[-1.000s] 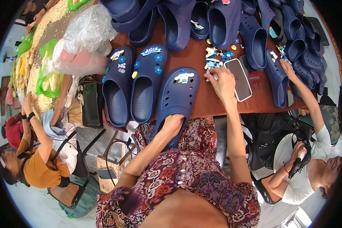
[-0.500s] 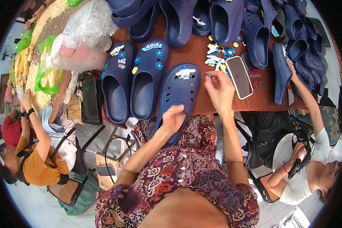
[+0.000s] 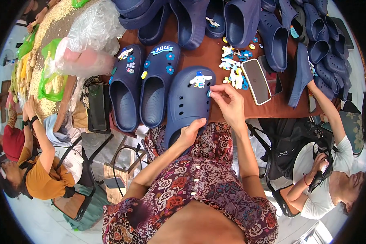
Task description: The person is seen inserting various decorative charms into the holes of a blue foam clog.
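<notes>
Navy clog (image 3: pixel 187 107) is steadied at the surface's near edge by the left hand (image 3: pixel 190 132) clasping its heel, so the right hand (image 3: pixel 227 103) can pinch a small blue charm (image 3: pixel 209 93) against its perforated upper.

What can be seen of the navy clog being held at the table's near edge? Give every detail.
The navy clog is a rubbery-looking moulded foam shoe with round holes across its toe. It lies sole down, toe pointing away from the person, heel overhanging the brown table edge. A white cartoon-figure charm is plugged into the toe. The left hand grips its heel, and the right hand pinches a small blue charm at its right rim. A decorated pair of clogs lies just to its left.
</notes>
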`<state>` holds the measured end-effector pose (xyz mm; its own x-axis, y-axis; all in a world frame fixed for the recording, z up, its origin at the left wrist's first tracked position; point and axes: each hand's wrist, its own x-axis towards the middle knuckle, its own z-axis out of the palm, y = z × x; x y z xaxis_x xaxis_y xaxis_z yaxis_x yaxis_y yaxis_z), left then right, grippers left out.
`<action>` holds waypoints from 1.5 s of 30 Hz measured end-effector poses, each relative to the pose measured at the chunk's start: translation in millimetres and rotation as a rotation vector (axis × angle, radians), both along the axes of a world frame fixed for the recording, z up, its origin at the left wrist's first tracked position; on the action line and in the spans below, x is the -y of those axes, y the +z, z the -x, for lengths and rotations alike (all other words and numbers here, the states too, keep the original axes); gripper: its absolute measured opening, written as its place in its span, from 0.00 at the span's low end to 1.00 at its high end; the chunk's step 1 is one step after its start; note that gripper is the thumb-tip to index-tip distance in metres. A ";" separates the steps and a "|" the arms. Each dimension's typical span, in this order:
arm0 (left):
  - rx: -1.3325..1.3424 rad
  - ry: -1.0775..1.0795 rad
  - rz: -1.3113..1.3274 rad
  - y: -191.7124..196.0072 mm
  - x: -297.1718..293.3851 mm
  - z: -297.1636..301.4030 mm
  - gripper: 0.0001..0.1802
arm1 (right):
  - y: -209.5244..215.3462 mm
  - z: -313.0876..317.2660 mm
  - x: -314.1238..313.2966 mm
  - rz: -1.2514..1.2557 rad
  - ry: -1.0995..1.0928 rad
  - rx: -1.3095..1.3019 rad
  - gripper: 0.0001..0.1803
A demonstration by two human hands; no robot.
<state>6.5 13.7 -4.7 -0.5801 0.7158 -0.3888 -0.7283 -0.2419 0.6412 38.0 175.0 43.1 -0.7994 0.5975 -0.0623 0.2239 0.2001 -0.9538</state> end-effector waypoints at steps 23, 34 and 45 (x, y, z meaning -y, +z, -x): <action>-0.418 -0.166 0.200 17.3 14.4 -4.9 0.16 | -15.3 -9.1 6.1 0.622 0.020 -0.083 0.35; 0.189 0.067 -0.068 19.8 -10.2 13.1 0.28 | -42.7 -6.8 7.4 0.396 -0.114 -0.117 0.29; 0.268 0.054 -0.049 20.0 -8.8 23.6 0.32 | -35.4 -6.1 -48.0 -0.565 -0.164 0.061 0.09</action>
<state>-17.1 22.5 15.4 -0.4987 0.7087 -0.4990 -0.8557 -0.3107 0.4138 44.1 223.0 7.8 -0.6988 0.6671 0.2582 0.3463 0.6313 -0.6939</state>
